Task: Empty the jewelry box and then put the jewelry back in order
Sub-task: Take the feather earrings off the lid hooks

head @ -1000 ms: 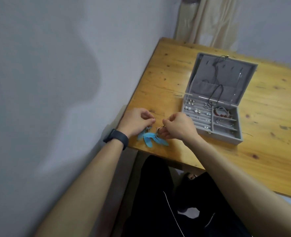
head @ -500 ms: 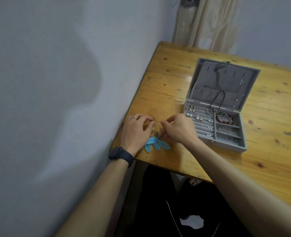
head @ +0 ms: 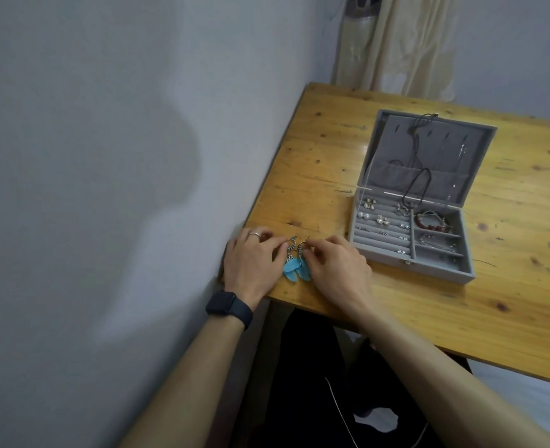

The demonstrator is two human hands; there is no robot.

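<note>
Two blue feather earrings (head: 294, 268) lie side by side on the wooden table (head: 315, 163) near its front left corner. My left hand (head: 251, 263) pinches the metal hook of the left one, and my right hand (head: 338, 270) pinches the hook of the right one. To the right stands the grey jewelry box (head: 393, 257) with its lid (head: 480, 147) open. Its left rolls hold several small stud earrings (head: 382, 220). A red bead bracelet (head: 432, 226) and a silver bangle (head: 427, 241) lie in the right compartments. A black cord necklace (head: 418, 171) hangs from the lid.
A grey wall (head: 105, 156) runs along the table's left edge, close to my left hand. A cream curtain (head: 396, 43) hangs behind the far edge. My left wrist wears a dark watch (head: 228, 307). Bare wood lies in front of and to the right of the box.
Both hands have brought the earrings down from the table's front edge onto the wood and laid them flat, feathers pointing towards me. The box is unchanged.
</note>
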